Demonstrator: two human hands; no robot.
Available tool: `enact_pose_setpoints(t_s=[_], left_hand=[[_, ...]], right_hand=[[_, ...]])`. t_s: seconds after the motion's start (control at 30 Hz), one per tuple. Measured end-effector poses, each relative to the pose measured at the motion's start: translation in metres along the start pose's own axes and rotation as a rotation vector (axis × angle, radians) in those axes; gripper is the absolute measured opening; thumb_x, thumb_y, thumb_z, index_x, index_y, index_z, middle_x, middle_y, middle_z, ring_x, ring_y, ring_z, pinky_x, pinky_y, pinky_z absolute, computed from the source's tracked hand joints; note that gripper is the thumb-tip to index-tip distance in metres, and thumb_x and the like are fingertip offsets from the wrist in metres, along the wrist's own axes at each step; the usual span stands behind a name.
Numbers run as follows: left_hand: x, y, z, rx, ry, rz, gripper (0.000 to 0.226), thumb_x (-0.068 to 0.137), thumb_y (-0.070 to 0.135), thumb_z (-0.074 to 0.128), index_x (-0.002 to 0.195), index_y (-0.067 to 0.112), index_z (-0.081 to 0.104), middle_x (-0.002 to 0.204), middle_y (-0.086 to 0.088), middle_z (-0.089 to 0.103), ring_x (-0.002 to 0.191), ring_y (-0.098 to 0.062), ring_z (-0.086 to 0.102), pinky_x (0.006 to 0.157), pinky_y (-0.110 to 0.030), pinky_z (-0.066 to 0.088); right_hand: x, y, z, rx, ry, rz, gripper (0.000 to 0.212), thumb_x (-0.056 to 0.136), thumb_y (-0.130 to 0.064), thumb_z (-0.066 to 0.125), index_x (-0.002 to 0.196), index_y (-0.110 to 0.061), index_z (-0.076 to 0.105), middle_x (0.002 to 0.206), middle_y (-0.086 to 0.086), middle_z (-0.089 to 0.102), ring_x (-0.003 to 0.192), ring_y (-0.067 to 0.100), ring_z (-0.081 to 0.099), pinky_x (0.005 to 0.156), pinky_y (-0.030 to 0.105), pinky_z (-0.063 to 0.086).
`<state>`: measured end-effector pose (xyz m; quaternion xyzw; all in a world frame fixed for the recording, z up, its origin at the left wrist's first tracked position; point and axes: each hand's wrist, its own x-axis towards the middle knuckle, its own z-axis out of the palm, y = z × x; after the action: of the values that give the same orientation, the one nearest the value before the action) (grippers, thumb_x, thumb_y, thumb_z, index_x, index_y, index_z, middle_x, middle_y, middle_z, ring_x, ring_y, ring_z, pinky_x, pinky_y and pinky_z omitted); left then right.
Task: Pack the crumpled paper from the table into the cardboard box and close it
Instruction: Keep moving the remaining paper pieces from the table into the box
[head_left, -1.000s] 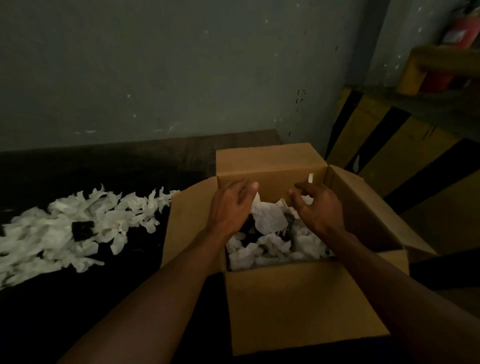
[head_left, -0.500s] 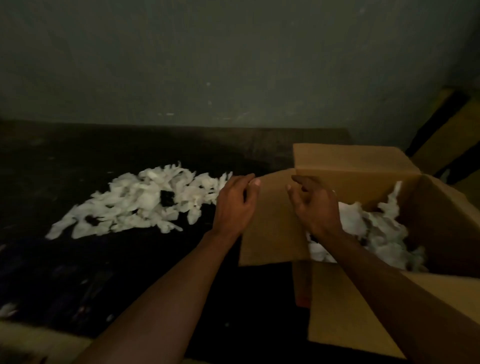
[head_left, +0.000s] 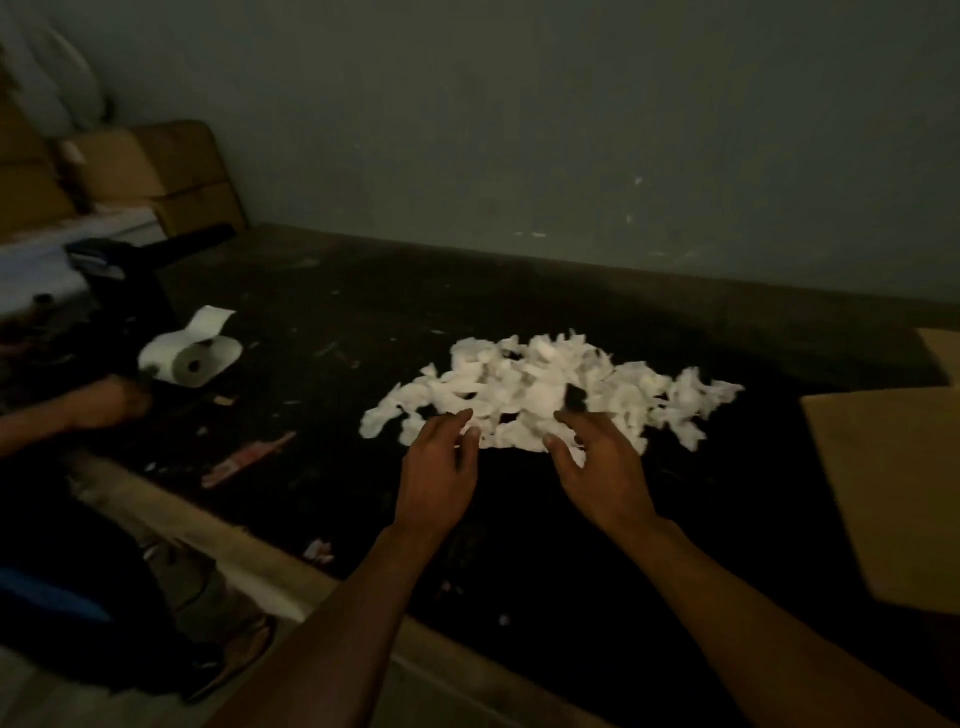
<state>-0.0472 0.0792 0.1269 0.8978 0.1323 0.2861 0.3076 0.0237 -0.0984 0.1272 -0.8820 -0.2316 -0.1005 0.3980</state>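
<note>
A heap of white crumpled paper (head_left: 540, 389) lies on the dark table (head_left: 363, 322), in the middle of the view. My left hand (head_left: 441, 473) and my right hand (head_left: 597, 462) hover side by side at the heap's near edge, fingers loosely spread and holding nothing. Their fingertips reach the nearest scraps. Only a flap of the cardboard box (head_left: 893, 488) shows at the right edge; its inside is out of view.
A roll of white paper (head_left: 192, 358) lies at the table's left end. Another person's hand (head_left: 111, 402) rests near it, and their legs are at lower left. Cardboard boxes (head_left: 156, 171) are stacked at the back left. Small scraps litter the table.
My view has swung left from the box to the heap. Both hands left the box and moved over to the near edge of the paper.
</note>
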Motion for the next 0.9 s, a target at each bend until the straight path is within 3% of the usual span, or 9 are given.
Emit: enact_pose_setpoints(t_s=[0.17, 0.3, 0.6, 0.73, 0.83, 0.9], left_hand=[[0.002, -0.07, -0.033, 0.079, -0.1, -0.025, 0.038, 0.094, 0.024, 0.055, 0.131, 0.018, 0.054, 0.13, -0.006, 0.055, 0.116, -0.019, 0.055, 0.096, -0.022, 0.037], [0.014, -0.102, -0.027, 0.07, -0.243, -0.035, 0.055, 0.09, 0.022, 0.061, 0.14, 0.025, 0.041, 0.138, -0.004, 0.044, 0.117, -0.019, 0.053, 0.099, -0.034, 0.046], [0.068, -0.15, 0.0, 0.044, -0.321, -0.102, 0.086, 0.078, 0.024, 0.076, 0.146, 0.03, 0.025, 0.152, 0.0, 0.024, 0.138, -0.019, 0.028, 0.104, -0.026, 0.026], [0.093, -0.178, 0.022, 0.004, -0.32, -0.085, 0.098, 0.069, 0.025, 0.083, 0.146, 0.023, 0.024, 0.153, 0.001, 0.023, 0.14, -0.014, 0.022, 0.11, -0.023, 0.022], [0.107, -0.198, 0.039, 0.002, -0.345, -0.078, 0.106, 0.064, 0.03, 0.086, 0.148, 0.02, 0.022, 0.156, -0.004, 0.017, 0.144, -0.017, 0.015, 0.114, -0.031, 0.023], [0.117, -0.211, 0.048, 0.077, -0.359, -0.037, 0.114, 0.06, 0.049, 0.084, 0.149, 0.024, 0.017, 0.158, -0.007, 0.01, 0.146, -0.024, 0.005, 0.116, -0.043, 0.017]], right_hand=[[0.002, -0.033, 0.065, -0.05, -0.082, -0.002, 0.04, 0.09, -0.035, 0.059, 0.126, -0.017, 0.057, 0.127, 0.008, 0.056, 0.12, 0.023, 0.05, 0.101, 0.03, 0.04], [0.012, -0.035, 0.094, -0.055, -0.148, 0.008, 0.046, 0.089, -0.035, 0.06, 0.131, -0.018, 0.052, 0.131, 0.006, 0.052, 0.123, 0.022, 0.047, 0.102, 0.032, 0.039], [0.085, -0.006, 0.149, 0.007, -0.24, -0.021, 0.063, 0.083, -0.039, 0.067, 0.139, -0.024, 0.042, 0.142, 0.002, 0.041, 0.132, 0.017, 0.038, 0.109, 0.034, 0.036], [0.118, 0.011, 0.173, 0.069, -0.303, -0.071, 0.071, 0.082, -0.038, 0.069, 0.143, -0.023, 0.036, 0.146, 0.001, 0.037, 0.135, 0.015, 0.034, 0.11, 0.032, 0.034], [0.134, 0.025, 0.192, 0.065, -0.334, -0.058, 0.074, 0.082, -0.036, 0.07, 0.145, -0.023, 0.033, 0.149, 0.002, 0.033, 0.138, 0.015, 0.029, 0.113, 0.03, 0.028], [0.142, 0.032, 0.202, 0.066, -0.35, -0.052, 0.074, 0.082, -0.034, 0.071, 0.145, -0.022, 0.034, 0.15, 0.0, 0.031, 0.139, 0.011, 0.025, 0.112, 0.02, 0.021]])
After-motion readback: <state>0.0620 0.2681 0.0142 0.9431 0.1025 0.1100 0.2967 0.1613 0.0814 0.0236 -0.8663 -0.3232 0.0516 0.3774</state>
